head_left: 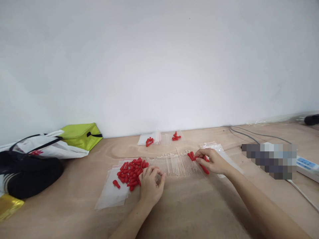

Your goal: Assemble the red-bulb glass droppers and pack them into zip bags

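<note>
A pile of red rubber dropper bulbs [131, 171] lies on clear zip bags [112, 194] at the left. My left hand [152, 186] is curled at the pile's right edge, thumb and forefinger tips close together; whatever they pinch cannot be made out. Between my hands, thin clear tubes [171, 164] lie side by side in a row. My right hand [210, 161] is closed at the row's right end, its fingertips on a small group of red bulbs [190, 155]. Part of that group is hidden behind the fingers.
Against the wall are small bags with red bulbs [149, 142] and tubes. More zip bags [219, 149] lie behind my right hand. At left sit a lime-green bag [79, 136] and a black cap-like item [35, 176]; at right, a power strip [309, 166] and cables.
</note>
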Demonstrator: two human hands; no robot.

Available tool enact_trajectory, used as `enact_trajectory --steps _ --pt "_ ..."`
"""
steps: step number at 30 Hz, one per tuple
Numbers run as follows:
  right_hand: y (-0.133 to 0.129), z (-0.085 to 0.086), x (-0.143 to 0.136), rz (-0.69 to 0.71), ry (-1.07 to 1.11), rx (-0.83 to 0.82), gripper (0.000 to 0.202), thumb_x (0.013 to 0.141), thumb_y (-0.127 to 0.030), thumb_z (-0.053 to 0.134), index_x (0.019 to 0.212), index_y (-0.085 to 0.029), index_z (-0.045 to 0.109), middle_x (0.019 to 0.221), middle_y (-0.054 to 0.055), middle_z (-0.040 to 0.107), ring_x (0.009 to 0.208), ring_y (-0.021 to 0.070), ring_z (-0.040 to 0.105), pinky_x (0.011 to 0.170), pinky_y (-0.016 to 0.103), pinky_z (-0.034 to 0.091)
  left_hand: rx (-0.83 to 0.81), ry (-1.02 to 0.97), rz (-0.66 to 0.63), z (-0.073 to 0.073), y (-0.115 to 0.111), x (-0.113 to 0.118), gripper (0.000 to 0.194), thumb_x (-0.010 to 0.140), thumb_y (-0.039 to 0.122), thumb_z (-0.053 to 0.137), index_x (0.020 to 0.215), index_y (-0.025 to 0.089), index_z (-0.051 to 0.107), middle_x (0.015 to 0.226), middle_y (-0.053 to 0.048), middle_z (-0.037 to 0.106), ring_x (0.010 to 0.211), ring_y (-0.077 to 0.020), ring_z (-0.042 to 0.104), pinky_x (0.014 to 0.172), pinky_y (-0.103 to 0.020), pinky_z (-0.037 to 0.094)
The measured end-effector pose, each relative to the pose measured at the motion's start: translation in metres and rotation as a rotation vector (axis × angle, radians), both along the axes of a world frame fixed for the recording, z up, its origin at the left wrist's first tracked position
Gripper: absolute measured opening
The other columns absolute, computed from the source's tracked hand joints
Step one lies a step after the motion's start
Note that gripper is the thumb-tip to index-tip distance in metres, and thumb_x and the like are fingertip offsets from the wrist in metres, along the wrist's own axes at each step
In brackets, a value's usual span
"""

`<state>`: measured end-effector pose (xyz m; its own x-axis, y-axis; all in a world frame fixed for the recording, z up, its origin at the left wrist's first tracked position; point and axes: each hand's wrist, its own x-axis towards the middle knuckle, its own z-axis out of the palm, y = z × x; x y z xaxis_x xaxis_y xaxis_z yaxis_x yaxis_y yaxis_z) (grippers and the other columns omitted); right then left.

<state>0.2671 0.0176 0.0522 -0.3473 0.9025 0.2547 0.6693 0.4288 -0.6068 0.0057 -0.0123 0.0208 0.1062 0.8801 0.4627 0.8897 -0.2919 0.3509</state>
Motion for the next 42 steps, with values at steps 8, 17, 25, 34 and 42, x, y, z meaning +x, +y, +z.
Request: enact_trajectory --steps 8,17,25,34,42 --pt "-0.038 -0.033 -0.059 0.225 -0.067 0.179 0.024 0.057 -0.009 0.049 0.077 -0.020 0.055 0.073 0.000 0.059 0.073 0.0160 0.052 0.077 0.034 0.032 -0.227 0.160 0.259 0.017 0.048 0.031 0.027 0.072 0.045 0.053 0.079 0.021 0.065 0.092 -0.008 0.059 0.097 -0.0285 0.048 0.081 -0.042 0.031" --pt "-0.044 -0.045 -0.078 0.034 -0.072 0.194 0.007 0.071 -0.025 0.056 0.071 -0.019 0.052 0.069 -0.001 0.057 0.072 0.0157 0.047 0.073 0.034 0.027 -0.247 0.243 0.309 0.016 0.059 0.046 0.024 0.069 0.034 0.055 0.074 0.014 0.068 0.089 -0.016 0.062 0.092 -0.0338 0.050 0.077 -0.045 0.033" --pt "-0.040 -0.056 -0.075 -0.044 0.052 0.288 0.021 0.076 -0.014 0.048 0.094 -0.021 0.058 0.081 0.004 0.058 0.078 0.0184 0.050 0.071 0.034 0.033 -0.154 0.259 0.162 0.025 0.047 0.036 0.023 0.080 0.022 0.044 0.080 0.011 0.064 0.090 -0.016 0.062 0.090 -0.0308 0.052 0.075 -0.042 0.036" --pt "-0.037 -0.056 -0.076 -0.102 0.132 0.370 0.018 0.079 -0.013 0.047 0.090 -0.022 0.058 0.083 0.003 0.060 0.079 0.0167 0.055 0.079 0.037 0.036 0.222 0.113 -0.411 0.001 -0.011 -0.027 0.023 0.087 0.015 0.035 0.089 0.020 0.057 0.074 0.000 0.065 0.066 -0.0151 0.057 0.078 -0.034 0.035" --pt "-0.039 -0.055 -0.078 0.038 0.129 0.376 0.017 0.080 -0.014 0.048 0.092 -0.022 0.058 0.081 0.002 0.059 0.080 0.0146 0.054 0.084 0.038 0.034 0.186 0.054 -0.473 0.001 -0.013 -0.018 0.026 0.087 0.015 0.038 0.096 0.023 0.061 0.080 0.000 0.067 0.072 -0.0150 0.060 0.079 -0.035 0.033"
